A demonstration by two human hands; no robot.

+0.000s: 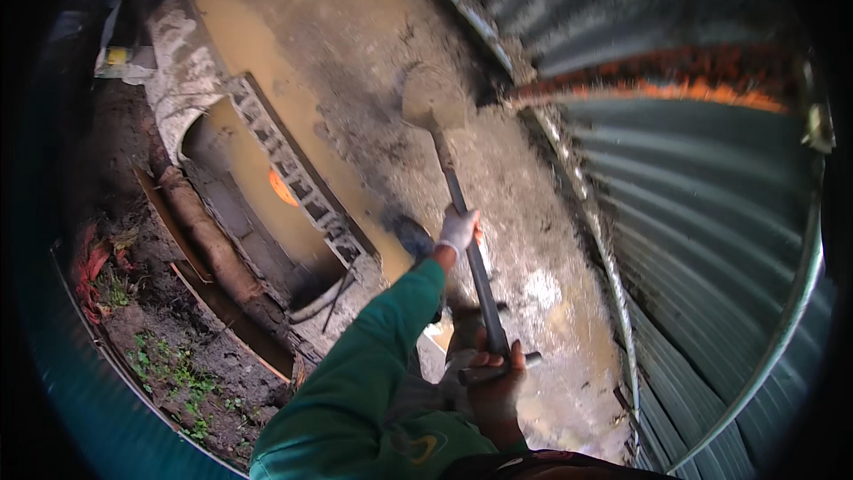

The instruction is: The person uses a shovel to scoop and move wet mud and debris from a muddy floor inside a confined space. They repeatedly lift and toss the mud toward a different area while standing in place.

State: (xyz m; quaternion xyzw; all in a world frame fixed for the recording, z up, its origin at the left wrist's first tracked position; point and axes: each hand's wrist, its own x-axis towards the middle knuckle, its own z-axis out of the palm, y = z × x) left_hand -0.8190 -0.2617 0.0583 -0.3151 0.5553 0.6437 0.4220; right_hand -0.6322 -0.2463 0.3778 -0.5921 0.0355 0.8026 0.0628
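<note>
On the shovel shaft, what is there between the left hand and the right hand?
In the head view only bare dark shaft runs between the left hand, higher up, and the right hand at the T-handle. Nothing else holds the shovel there.

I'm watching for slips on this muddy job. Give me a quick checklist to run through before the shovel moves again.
1. Left hand on the shovel shaft: ok, gloved and wrapped around it.
2. Right hand on the T-handle: ok, closed on it.
3. Shovel blade loaded: ok, heaped with wet mud.
4. Ground firm: not ok, wet, with puddles.
5. Room on the right: not ok, corrugated metal sheet close.
6. Footing: cannot tell, feet hidden.
</note>
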